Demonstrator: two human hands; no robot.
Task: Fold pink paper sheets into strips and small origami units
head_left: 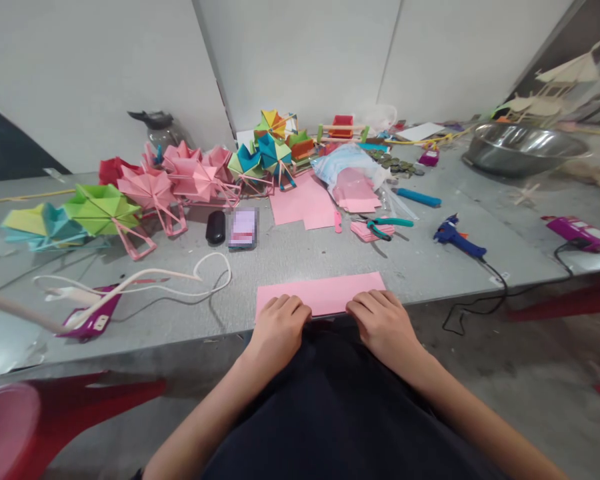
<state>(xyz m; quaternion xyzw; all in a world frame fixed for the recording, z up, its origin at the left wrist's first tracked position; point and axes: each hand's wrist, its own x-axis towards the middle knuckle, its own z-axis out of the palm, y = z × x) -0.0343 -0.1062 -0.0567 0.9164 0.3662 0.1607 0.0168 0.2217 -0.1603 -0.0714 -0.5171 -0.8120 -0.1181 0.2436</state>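
A strip of pink paper [325, 293] lies along the table's front edge, close to my body. My left hand [283, 323] has its curled fingers on the near edge of the paper, left of its middle. Toward the right end, my right hand [383, 323] grips the same edge, fingers bent over it. Bare pink paper shows between the two hands. Both thumbs are hidden from view. Beyond the strip lie larger pink paper sheets [303, 200] and a small pink stack with teal-handled pliers [387, 225] on top.
Folded paper models [195, 177] line the back left. A white cable [155, 272] and purple power strip [93, 313] lie left. To the right are a blue glue gun [457, 237], a metal bowl [523, 150] and another purple strip [580, 233]. A red stool [55, 420] stands below left.
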